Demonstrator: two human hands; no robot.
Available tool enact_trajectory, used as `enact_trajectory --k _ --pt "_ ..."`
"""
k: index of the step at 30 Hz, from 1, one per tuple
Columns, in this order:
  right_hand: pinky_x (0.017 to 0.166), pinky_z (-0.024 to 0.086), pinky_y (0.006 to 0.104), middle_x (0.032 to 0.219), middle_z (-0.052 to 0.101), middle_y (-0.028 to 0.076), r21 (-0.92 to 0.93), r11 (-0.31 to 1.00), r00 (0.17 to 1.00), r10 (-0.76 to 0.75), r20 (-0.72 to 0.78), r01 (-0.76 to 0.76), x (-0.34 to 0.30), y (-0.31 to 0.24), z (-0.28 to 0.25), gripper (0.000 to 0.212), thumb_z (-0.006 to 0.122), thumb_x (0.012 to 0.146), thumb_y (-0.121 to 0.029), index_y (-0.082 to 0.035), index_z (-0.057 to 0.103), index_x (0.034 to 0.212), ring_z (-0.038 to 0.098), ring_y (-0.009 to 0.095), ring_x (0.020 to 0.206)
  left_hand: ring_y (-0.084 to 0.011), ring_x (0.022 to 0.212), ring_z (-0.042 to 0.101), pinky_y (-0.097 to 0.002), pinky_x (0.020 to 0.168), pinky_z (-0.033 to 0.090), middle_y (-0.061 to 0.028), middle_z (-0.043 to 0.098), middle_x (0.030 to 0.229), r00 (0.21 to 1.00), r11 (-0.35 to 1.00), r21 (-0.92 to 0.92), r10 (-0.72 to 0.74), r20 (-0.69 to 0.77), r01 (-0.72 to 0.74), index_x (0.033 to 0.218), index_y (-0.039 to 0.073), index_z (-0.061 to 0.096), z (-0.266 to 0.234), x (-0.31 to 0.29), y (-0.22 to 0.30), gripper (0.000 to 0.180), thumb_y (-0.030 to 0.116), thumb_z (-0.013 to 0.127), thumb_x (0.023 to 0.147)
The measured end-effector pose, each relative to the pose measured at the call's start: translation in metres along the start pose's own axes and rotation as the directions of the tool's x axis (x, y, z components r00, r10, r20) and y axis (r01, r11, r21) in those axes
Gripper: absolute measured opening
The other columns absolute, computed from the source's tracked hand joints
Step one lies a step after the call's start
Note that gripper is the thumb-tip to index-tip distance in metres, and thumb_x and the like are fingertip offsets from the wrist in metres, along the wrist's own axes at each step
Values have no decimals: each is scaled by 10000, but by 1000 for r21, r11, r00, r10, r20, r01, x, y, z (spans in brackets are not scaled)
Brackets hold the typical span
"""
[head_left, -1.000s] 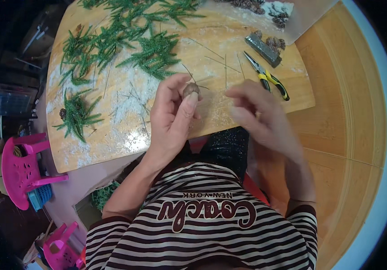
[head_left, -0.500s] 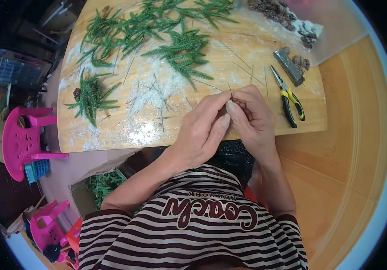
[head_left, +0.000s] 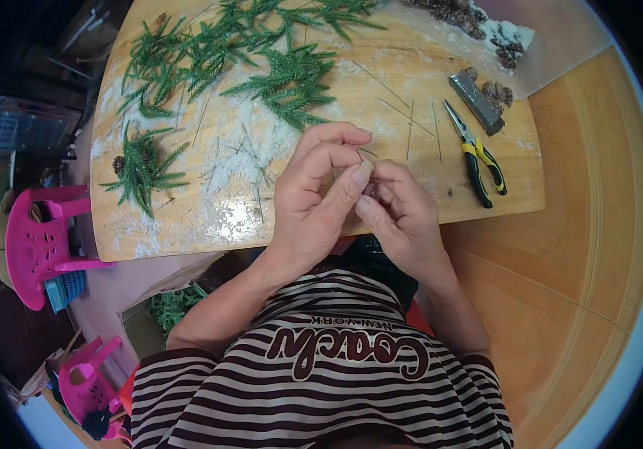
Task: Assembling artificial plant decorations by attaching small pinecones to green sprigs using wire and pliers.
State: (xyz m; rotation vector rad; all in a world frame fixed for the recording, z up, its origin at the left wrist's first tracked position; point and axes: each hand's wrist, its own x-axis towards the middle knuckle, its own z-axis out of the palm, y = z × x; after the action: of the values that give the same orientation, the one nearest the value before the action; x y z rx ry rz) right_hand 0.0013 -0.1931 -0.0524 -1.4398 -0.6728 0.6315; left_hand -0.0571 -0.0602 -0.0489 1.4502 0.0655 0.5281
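Above the table's front edge, my left hand meets my right hand, fingertips together. My left thumb and index finger pinch a thin wire, whose end sticks out past the fingers. The fingers of my right hand are curled round a small dark brown thing, mostly hidden, so its kind cannot be made out. Beyond the hands, several loose thin wires lie on the wooden table. Pliers with yellow and black handles rest to the right, beside a grey metal block.
Green artificial pine sprigs spread over the far left, and one sprig with a pine cone lies nearer. White flakes are scattered about. Pine cones lie in a translucent tray. A pink chair stands left of the table.
My left hand has turned and raised its fingers, and its grip on the wire has shifted. The wire's end no longer points straight up. My right hand has moved slightly left and down.
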Motion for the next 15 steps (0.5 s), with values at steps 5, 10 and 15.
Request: enact_trajectory --k 5,10,15 --pt "688 386 176 922 500 22 -148 986 996 -86 -18 82 1 8 -10 210 514 894 36 38 487 1102 484 52 792 -148 984 507 -274 884 382 -88 569 1043 985 928 337 174 -11 -160 968 11 581 -15 28 0 116 81 587 875" --pt "687 388 176 929 501 30 -115 993 1000 -23 -17 21 -2 10 -18 203 528 884 40 38 493 1084 488 53 789 -241 921 537 -321 809 413 -110 599 946 881 256 883 379 282 -393 943 19 612 -53 100 -3 162 126 627 823" --pt "631 396 193 891 514 45 -185 976 989 -132 -65 118 1 13 -17 186 561 865 21 35 513 1044 495 65 731 -246 863 546 -328 759 420 -91 612 910 904 -41 906 48 424 -422 879 23 634 -66 120 -4 165 174 648 813"
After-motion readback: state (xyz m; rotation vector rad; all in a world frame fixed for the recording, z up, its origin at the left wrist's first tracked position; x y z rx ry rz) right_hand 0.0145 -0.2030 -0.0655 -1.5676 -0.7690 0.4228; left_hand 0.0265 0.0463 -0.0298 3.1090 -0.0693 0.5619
